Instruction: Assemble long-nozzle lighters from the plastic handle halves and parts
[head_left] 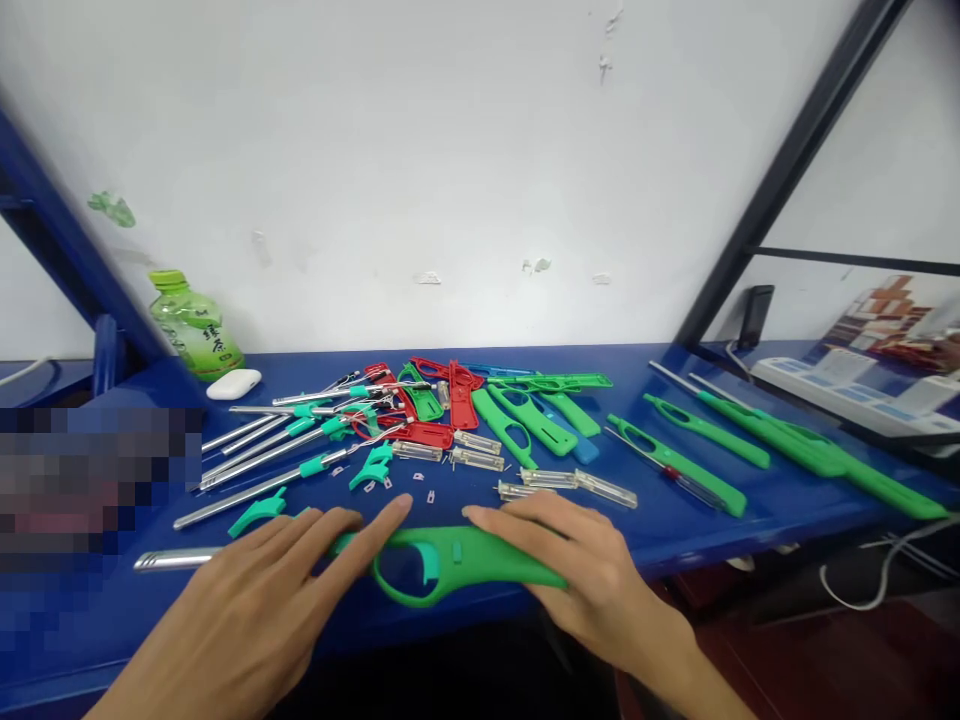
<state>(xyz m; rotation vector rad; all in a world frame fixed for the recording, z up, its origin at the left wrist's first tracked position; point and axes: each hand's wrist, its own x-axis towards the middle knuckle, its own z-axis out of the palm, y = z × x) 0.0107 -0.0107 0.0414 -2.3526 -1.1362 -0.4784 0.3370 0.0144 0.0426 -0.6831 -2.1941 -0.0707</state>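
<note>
the green lighter (487, 560) is in front of me at the near edge of the table (97, 620), its metal tube toward 9 o'clock. my left hand (262, 590) is clamped on its neck, my right hand (589, 560) on its handle end. beyond it, tubes (259, 487) lie at 10 o'clock, red shells (463, 400) at 12, clear tanks (551, 479) at 2.
</note>
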